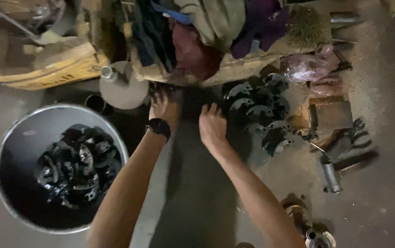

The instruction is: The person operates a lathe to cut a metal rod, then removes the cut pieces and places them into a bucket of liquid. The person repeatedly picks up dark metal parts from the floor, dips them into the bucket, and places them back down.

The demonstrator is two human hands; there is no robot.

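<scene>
My left hand (163, 109), with a black watch on the wrist, reaches forward to the dark floor at the foot of a cluttered heap. My right hand (212, 125) lies beside it, fingers bent down toward the floor, just left of a pile of black metal parts (259, 110). The frame is blurred and dark there, so whether either hand holds anything cannot be told. A round metal basin (5, 138) at the left holds several more black parts (76, 167).
Behind the hands stands a heap of cloth and bags (216, 23) on cardboard. A round metal disc with a stub (122, 87) sits next to the left hand. Pink plastic bag (305, 69), flat metal plates (333, 115) and tools (344, 151) lie at the right. A metal fitting (319, 238) is near the bottom.
</scene>
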